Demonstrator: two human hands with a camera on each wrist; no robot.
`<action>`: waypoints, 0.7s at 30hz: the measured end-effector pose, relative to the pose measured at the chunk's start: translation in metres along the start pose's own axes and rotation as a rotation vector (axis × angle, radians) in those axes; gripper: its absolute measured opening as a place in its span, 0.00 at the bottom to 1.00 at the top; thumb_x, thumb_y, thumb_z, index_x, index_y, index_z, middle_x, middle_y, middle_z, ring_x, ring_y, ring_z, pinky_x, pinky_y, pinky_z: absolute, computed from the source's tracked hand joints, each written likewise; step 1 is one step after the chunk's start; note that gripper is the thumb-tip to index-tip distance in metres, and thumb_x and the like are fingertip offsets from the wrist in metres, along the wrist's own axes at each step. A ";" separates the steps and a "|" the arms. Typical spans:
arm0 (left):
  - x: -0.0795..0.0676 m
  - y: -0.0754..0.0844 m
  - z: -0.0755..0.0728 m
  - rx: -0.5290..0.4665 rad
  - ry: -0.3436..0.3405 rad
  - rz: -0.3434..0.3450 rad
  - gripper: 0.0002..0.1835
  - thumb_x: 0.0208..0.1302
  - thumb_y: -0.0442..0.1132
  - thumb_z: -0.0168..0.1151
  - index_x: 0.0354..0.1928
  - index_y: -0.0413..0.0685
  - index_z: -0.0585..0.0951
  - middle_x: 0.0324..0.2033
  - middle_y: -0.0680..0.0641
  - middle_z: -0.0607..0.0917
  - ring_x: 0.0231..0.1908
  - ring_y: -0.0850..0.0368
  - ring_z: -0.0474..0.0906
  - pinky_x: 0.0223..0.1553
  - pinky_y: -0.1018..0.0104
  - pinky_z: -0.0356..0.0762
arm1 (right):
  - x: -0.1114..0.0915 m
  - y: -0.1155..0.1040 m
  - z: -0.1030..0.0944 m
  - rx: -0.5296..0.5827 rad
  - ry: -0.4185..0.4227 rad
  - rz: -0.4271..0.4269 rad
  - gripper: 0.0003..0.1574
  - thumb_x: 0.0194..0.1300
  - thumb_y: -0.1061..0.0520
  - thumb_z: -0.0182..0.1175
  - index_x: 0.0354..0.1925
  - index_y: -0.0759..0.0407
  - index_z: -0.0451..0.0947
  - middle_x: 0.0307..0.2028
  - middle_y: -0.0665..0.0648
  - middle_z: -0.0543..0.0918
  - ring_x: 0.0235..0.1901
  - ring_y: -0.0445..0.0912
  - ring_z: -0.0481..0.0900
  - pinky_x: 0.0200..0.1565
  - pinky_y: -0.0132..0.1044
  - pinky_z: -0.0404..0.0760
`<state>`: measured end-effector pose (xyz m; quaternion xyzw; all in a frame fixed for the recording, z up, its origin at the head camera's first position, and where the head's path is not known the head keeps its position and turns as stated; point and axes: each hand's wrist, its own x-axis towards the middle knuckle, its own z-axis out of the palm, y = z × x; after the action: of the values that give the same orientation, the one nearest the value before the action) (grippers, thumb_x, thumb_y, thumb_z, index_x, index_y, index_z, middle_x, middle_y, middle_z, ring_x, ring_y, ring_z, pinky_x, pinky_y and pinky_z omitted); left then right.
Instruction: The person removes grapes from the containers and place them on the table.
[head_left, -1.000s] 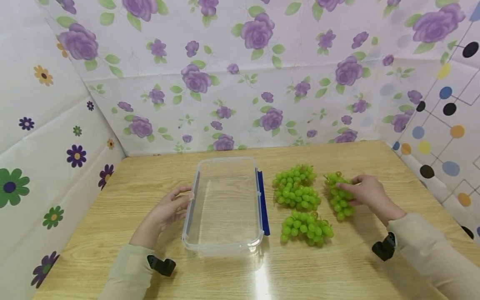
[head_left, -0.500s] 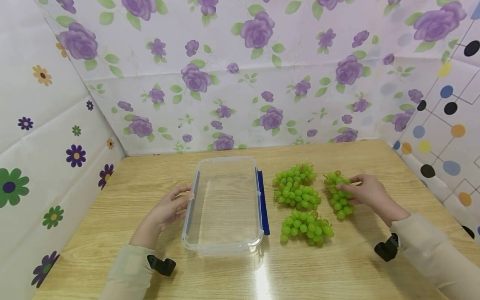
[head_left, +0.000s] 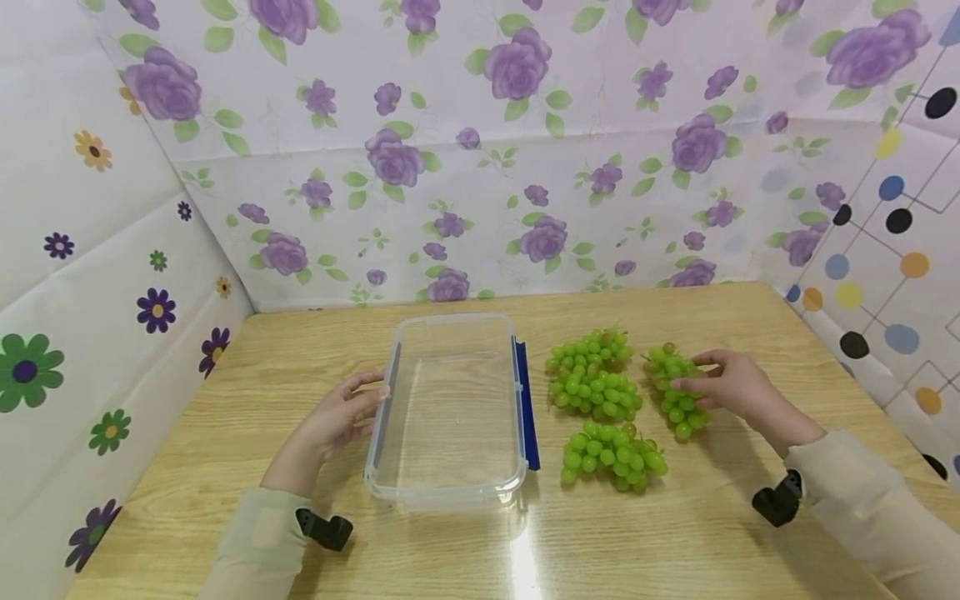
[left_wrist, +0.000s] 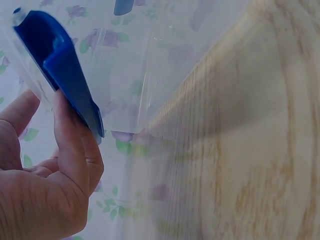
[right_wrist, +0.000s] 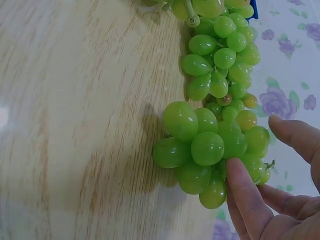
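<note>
A clear plastic container with blue side flaps stands mid-table. My left hand is at its left side; the thumb is at the rim and the fingers lie against the blue flap, which shows closely in the left wrist view. My right hand is at the right-hand bunch of green grapes. In the right wrist view one finger touches the grapes, while another digit stands slightly apart above them, so the bunch is not enclosed. It lies on the table.
Left of that bunch lie more green grapes, with a separate bunch nearer the front. A blue flap sticks out at the container's right. Flowered sheets rise behind the wooden table.
The top of the right-hand grape bunch has shifted slightly left. My right forearm has moved a little to the right. The left hand and the container have stayed put.
</note>
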<state>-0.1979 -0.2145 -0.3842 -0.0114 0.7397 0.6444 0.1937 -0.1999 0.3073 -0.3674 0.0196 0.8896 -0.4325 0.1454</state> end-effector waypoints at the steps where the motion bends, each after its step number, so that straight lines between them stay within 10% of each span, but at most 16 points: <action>1: 0.000 0.000 0.000 0.003 0.006 -0.003 0.34 0.70 0.47 0.55 0.71 0.43 0.55 0.46 0.52 0.73 0.41 0.62 0.76 0.39 0.71 0.77 | 0.000 0.000 0.000 0.004 -0.002 -0.008 0.56 0.63 0.42 0.62 0.68 0.78 0.48 0.58 0.82 0.64 0.40 0.52 0.83 0.44 0.46 0.82; 21: 0.004 0.004 0.011 0.145 0.201 0.002 0.31 0.66 0.53 0.58 0.64 0.43 0.67 0.47 0.48 0.77 0.42 0.59 0.76 0.42 0.68 0.78 | 0.003 0.001 0.001 -0.050 0.049 -0.116 0.49 0.65 0.40 0.58 0.67 0.73 0.56 0.51 0.74 0.72 0.42 0.54 0.81 0.43 0.45 0.82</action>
<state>-0.2003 -0.2022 -0.3824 -0.0611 0.8001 0.5849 0.1182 -0.2023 0.3068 -0.3690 -0.0249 0.9031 -0.4173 0.0987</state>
